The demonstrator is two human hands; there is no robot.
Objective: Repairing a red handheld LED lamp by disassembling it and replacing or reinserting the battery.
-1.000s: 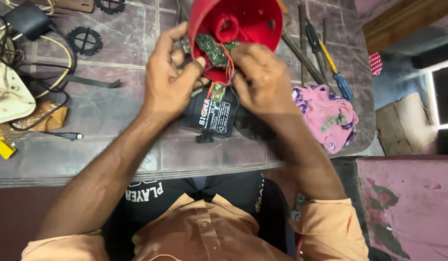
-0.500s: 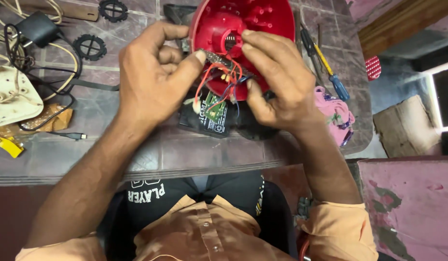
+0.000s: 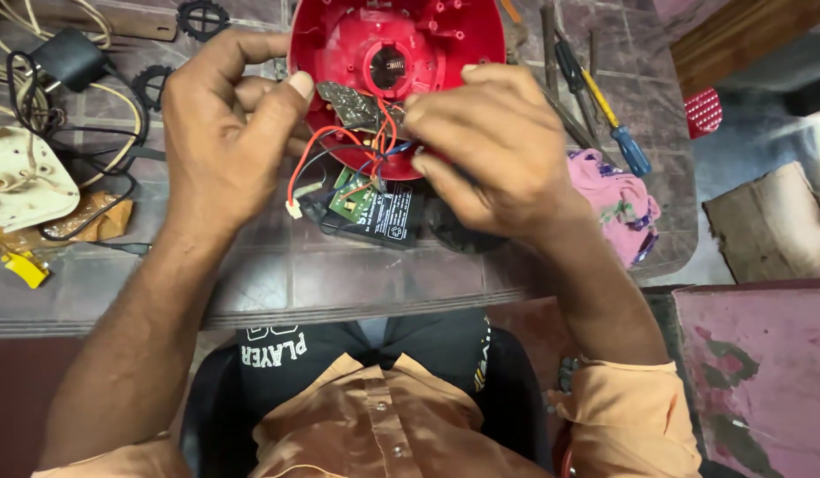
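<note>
Head view: on the tiled bench (image 3: 277, 283) the red shell (image 3: 445, 35) lies open-side up. Left hand (image 3: 219, 133) steadies its rim, fingers curled on it; right hand (image 3: 494, 146) pinches the wires (image 3: 383, 133) — next, careful seating of the small board (image 3: 352, 104).

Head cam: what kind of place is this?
Likely a small electronics repair bench: screwdrivers lie on the tiled worktop, both hands work wires and a circuit board in an opened red housing, with cables alongside.

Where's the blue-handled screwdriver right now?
In the head view, the blue-handled screwdriver lies on the table's right side, just above the pink cloth, right of the red housing.
</note>
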